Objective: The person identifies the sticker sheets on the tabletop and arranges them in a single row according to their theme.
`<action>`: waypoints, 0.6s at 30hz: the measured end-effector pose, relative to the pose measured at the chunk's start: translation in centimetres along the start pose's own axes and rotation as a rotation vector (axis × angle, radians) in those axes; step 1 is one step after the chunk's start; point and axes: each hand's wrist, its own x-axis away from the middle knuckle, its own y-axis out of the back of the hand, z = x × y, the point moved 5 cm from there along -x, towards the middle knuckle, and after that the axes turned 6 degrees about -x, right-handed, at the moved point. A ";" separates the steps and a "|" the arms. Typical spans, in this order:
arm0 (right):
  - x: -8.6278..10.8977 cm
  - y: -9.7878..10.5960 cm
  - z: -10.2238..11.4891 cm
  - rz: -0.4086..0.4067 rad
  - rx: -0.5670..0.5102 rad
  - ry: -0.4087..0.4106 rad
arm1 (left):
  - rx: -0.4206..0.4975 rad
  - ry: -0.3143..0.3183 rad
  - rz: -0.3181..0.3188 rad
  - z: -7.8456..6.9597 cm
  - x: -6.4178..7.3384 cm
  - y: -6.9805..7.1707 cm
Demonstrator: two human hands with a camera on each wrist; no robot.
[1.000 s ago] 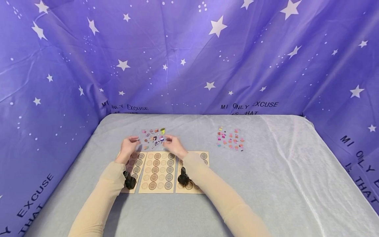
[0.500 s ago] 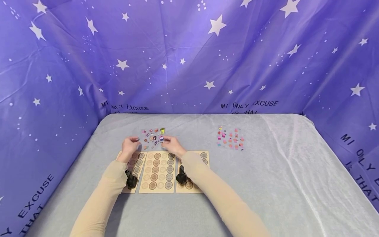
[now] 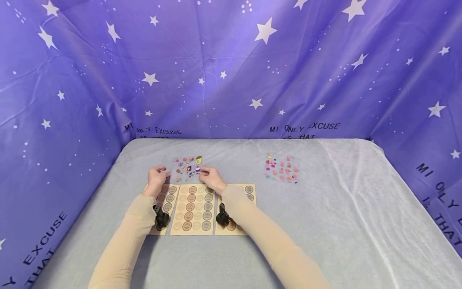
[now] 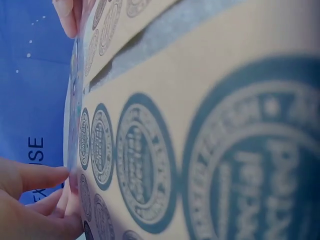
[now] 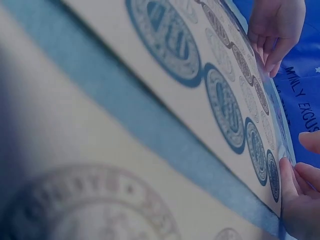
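A clear sheet of small colourful stickers (image 3: 187, 169) lies flat on the table, between both hands. My left hand (image 3: 156, 180) is at the sheet's left edge, its fingertips loosely bent. At the right edge is my right hand (image 3: 213, 179), index finger and thumb toward the sheet. In the left wrist view, the left fingers (image 4: 37, 176) reach the sheet with a gap between them. The right wrist view has the right fingers (image 5: 290, 180) low beside the sheet's edge. Just nearer lie cream sheets of round labels (image 3: 192, 208), partly under the forearms.
A second clear sheet of pink and red stickers (image 3: 281, 169) lies farther right on the grey cloth-covered table (image 3: 325, 224). Black wrist cameras (image 3: 222, 218) hang above the label sheets. A purple star-patterned curtain (image 3: 231, 72) surrounds the back and sides.
The right fingertips have moved slightly left, closer to the sticker sheet's edge. My left hand has shifted only a little, and the sheets look unmoved.
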 end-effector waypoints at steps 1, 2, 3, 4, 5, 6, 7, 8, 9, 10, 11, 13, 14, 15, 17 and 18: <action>0.0 0.0 -0.1 -0.011 -0.008 -0.002 | 0.051 -0.033 0.006 0.0 -0.1 -0.1; -0.1 0.1 -0.1 -0.023 -0.020 -0.006 | 0.033 -0.010 0.012 -1.1 1.0 -0.1; -0.1 0.1 -0.2 -0.038 -0.035 -0.008 | 0.043 0.001 0.016 -2.1 2.0 -0.1; -0.1 0.1 -0.3 -0.053 -0.049 -0.011 | 0.017 0.022 0.010 -3.5 3.5 -0.1; -0.1 0.2 -0.3 -0.069 -0.060 -0.008 | 0.022 0.023 0.001 -4.8 4.8 0.0; -0.2 0.2 -0.3 -0.084 -0.072 -0.005 | 0.032 0.024 0.005 -5.9 5.9 0.0; -0.2 0.3 -0.4 -0.102 -0.082 -0.001 | 0.042 0.022 0.004 -6.9 6.8 0.0; -0.2 0.3 -0.4 -0.122 -0.086 0.003 | 0.017 0.063 -0.010 -8.2 8.2 0.2; -0.2 0.4 -0.4 -0.143 -0.095 0.010 | 0.050 0.061 -0.008 -8.8 8.8 0.2; -0.2 0.5 -0.5 -0.164 -0.106 0.015 | 0.073 0.061 -0.007 -9.4 9.4 0.3; -0.2 0.6 -0.5 -0.183 -0.132 0.018 | 0.096 0.072 -0.003 -9.8 9.9 0.3; -0.2 0.8 -0.6 -0.224 -0.186 0.023 | 0.144 0.084 0.006 -10.2 10.2 0.3; -0.1 0.9 -0.6 -0.244 -0.217 0.023 | 0.157 0.090 0.007 -10.4 10.3 0.2; -0.1 1.0 -0.6 -0.260 -0.247 0.025 | 0.170 0.095 0.016 -10.4 10.3 0.1; 0.0 1.1 -0.6 -0.287 -0.310 0.024 | 0.182 0.108 0.022 -10.3 10.2 -0.1; 0.1 1.2 -0.6 -0.301 -0.327 0.024 | 0.192 0.115 0.029 -10.3 10.2 -0.3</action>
